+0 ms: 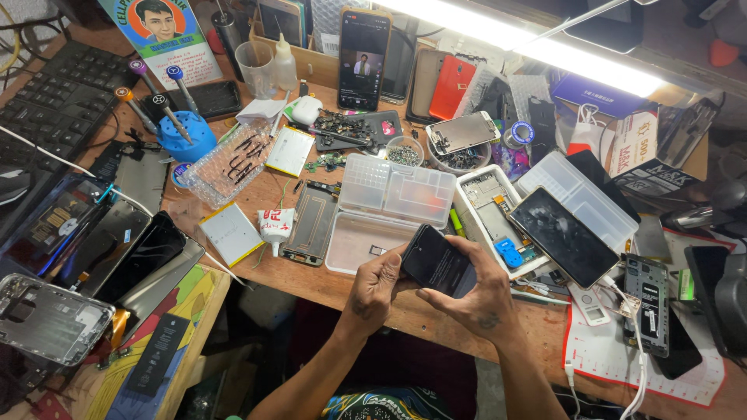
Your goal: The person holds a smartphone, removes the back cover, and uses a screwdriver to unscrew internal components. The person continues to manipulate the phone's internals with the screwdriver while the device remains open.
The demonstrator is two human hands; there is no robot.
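Observation:
I hold a black phone (434,263) over the front edge of the wooden workbench (311,284). My left hand (376,285) grips its lower left side, thumb on the back cover. My right hand (478,294) wraps its right side and bottom, fingers curled over the top edge. The phone's dark back faces up, tilted. Just beyond it lies an open clear plastic parts box (385,210).
Around lie a dark phone with a cracked screen (562,236), a white tray with a stripped phone frame (498,214), batteries (230,232), a blue screwdriver stand (185,132), a keyboard (58,101), an upright lit phone (363,58), a white cable (640,365) and several loose phone parts.

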